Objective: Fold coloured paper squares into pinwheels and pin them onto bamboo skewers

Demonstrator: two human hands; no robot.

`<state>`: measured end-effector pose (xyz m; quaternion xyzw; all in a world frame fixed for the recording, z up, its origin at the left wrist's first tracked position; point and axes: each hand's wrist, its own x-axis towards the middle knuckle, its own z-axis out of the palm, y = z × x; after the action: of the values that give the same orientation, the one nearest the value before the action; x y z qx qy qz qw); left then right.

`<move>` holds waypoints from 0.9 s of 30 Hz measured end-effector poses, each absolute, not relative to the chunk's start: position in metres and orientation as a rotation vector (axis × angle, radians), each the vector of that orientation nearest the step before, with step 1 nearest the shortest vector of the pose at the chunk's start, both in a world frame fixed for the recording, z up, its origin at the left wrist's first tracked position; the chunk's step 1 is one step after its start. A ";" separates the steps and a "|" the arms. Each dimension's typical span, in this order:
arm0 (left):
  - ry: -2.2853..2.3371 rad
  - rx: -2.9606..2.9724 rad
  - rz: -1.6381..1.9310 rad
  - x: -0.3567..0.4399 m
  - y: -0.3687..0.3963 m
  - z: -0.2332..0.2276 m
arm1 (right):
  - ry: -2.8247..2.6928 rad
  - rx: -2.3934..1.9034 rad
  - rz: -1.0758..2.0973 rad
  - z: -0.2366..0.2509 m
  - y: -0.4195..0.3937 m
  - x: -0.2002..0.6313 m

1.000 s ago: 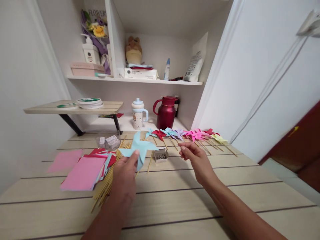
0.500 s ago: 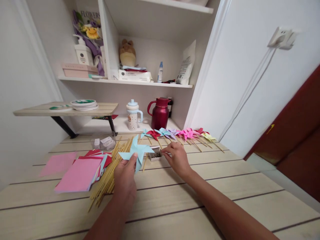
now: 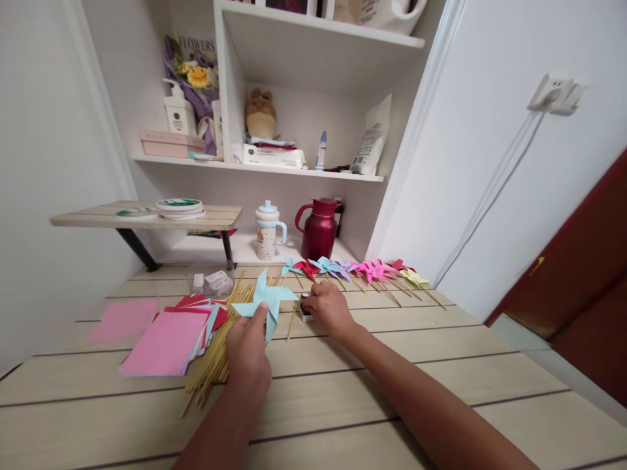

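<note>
My left hand (image 3: pixel 248 349) pinches a light blue paper pinwheel (image 3: pixel 265 300) by its lower edge, holding it up above the pile of bamboo sticks (image 3: pixel 213 359) on the wooden table (image 3: pixel 343 391). My right hand (image 3: pixel 327 307) rests over the small box of pins (image 3: pixel 304 311), fingers curled down onto it; I cannot tell whether they grip anything. A stack of coloured paper squares (image 3: pixel 169 339) lies left. Farther back lies a row of finished pinwheels (image 3: pixel 362 269), then a red jug (image 3: pixel 318 228).
</note>
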<state>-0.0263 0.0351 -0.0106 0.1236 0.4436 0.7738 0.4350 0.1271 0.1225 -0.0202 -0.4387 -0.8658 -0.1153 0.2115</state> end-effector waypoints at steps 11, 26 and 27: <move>1.123 0.406 1.880 -0.031 0.037 -0.021 | -2.420 -1.215 -0.236 -0.024 0.126 0.125; 1.120 0.352 1.851 -0.026 0.032 -0.013 | -2.296 -1.296 -0.208 -0.024 0.129 0.141; 1.124 0.341 1.849 -0.026 0.031 -0.012 | -2.310 -1.295 -0.226 -0.024 0.128 0.141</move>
<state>-0.0256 0.0310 -0.0122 0.1384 0.4563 0.7504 0.4578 0.1409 0.1279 -0.0244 -0.4731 -0.8438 -0.0827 0.2393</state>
